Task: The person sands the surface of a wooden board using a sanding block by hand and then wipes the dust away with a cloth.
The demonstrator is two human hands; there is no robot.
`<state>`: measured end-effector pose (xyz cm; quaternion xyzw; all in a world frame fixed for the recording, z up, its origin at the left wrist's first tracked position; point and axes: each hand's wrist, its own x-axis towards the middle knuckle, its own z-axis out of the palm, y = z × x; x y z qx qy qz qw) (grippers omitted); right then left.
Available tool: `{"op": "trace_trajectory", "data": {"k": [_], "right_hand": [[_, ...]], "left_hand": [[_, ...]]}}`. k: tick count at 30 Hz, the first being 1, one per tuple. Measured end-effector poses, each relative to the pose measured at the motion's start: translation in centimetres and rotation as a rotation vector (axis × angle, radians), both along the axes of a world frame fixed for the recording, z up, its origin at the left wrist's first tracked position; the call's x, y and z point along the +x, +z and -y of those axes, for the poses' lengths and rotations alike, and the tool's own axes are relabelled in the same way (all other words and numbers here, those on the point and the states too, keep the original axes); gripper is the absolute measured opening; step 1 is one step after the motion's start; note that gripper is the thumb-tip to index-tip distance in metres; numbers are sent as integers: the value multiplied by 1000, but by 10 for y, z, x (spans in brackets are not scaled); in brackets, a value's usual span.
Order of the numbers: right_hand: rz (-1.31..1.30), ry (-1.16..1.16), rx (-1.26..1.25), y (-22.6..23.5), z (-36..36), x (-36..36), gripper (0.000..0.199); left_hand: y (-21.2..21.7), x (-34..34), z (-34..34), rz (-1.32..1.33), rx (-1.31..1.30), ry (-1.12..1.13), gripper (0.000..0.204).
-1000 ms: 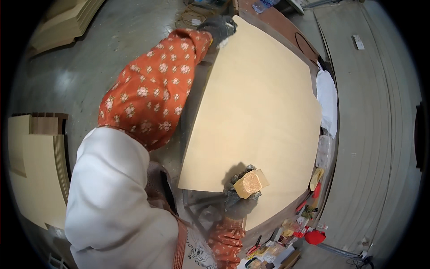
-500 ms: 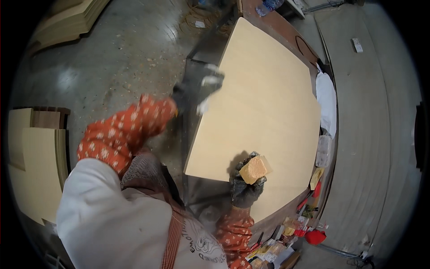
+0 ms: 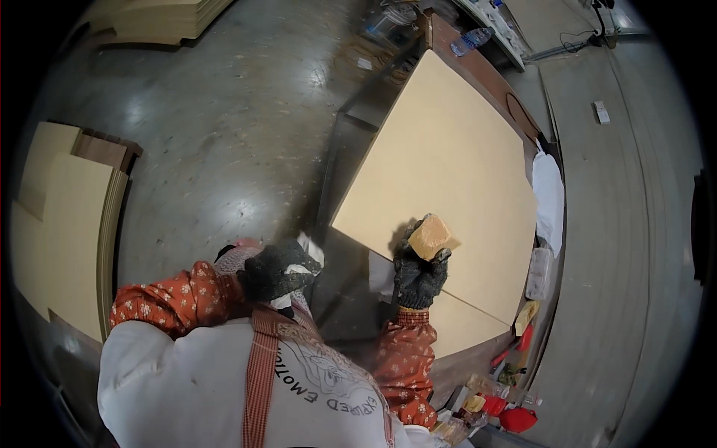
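Observation:
A pale wooden panel (image 3: 455,142) lies across the workbench in front of me. Over its near edge, my right hand (image 3: 420,280), in a dark knit glove, grips a sanding block (image 3: 431,237), a tan block with a rough face. My left hand (image 3: 276,270), gloved too, is closed around a crumpled white cloth (image 3: 310,254) close to my body, apart from the panel. A second pale panel (image 3: 467,328) shows past a straight seam at the near right. The undersides of both hands are hidden.
Stacked pale panels (image 3: 78,216) stand on the left, with another stack (image 3: 160,19) at the far left. Along the bench's right side lie a white bag (image 3: 547,201), a clear container (image 3: 539,272) and red items (image 3: 517,418). A plastic bottle (image 3: 470,42) rests at the far end.
My left hand has come back from the panel's left edge toward my body, with the white cloth in it. The right hand keeps the sanding block. The view has shifted, and the seam now shows.

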<state>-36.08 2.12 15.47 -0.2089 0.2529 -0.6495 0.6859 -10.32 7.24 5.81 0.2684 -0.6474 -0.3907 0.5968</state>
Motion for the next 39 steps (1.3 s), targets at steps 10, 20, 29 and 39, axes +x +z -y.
{"op": "trace_trajectory", "data": {"k": [10,20,29,39], "right_hand": [[17,25,-72,-6,2,0,63],[29,-40,-37,-8,-30,11,65],[-1124,-171,-102,20,-67,64,71],[-1546,-109,-421,37,-65,87,42]], "left_hand": [[25,21,3,125,180,245,19],[49,-22,38,205,25,386,36],[-13,19,7,364,-62,123,27],[-17,17,24,-182,704,-144,28]]}}
